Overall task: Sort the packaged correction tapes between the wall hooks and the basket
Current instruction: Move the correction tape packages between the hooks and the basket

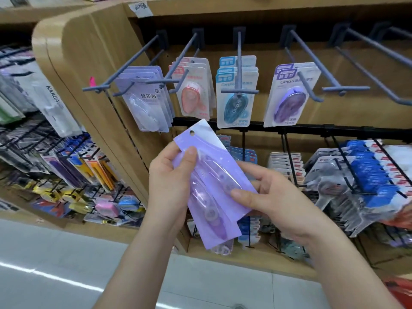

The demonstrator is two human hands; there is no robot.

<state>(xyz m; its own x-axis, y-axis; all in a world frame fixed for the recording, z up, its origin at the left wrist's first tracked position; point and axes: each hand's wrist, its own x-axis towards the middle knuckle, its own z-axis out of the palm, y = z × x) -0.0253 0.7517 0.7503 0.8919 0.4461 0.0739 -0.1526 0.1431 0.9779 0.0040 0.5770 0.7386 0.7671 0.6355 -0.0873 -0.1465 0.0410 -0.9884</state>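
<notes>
To hang this well, the person should line the punched hole (192,132) up with the tip of the leftmost hook (128,62) in the top row, where matching lilac packs (145,103) already hang. The card should then slide straight back along the rod — a tilt would likely snag or crease it.

The left hand (167,188) grips the pack (214,175) along its left edge, thumb pressed on the front. The right hand (274,197) pinches its right edge, thumb on top and fingers behind. The pack is in mid-air just below the top row of hooks, tilted with its hole end up and to the left.

It is a long lilac card under a glossy clear cover, with a translucent purple correction tape running down it. A 2nd pack seems to sit behind it — the 2 may need separating first. No basket is in view.
</notes>
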